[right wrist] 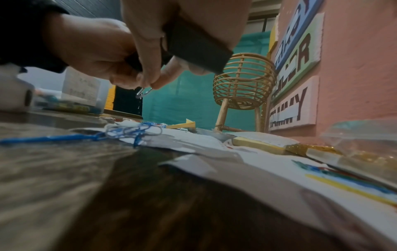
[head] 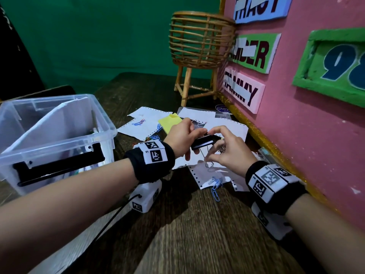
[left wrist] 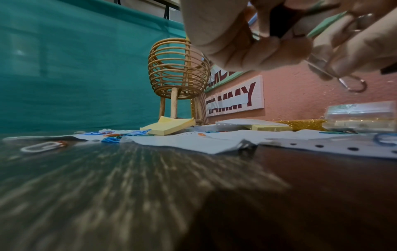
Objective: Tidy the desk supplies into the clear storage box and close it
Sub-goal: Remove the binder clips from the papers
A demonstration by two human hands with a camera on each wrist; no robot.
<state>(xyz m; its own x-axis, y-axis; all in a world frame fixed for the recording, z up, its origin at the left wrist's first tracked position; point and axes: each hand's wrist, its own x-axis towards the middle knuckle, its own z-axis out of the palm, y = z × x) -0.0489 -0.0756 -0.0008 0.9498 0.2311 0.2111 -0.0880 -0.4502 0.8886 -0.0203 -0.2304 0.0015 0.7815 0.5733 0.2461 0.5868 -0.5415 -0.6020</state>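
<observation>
While pinched: black binder clip (head: 203, 142)

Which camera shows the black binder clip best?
The head view: the binder clip shows whole, held above the papers by the left hand and right hand. The right wrist view shows its black underside; the left wrist view only a sliver and a wire handle.
</observation>
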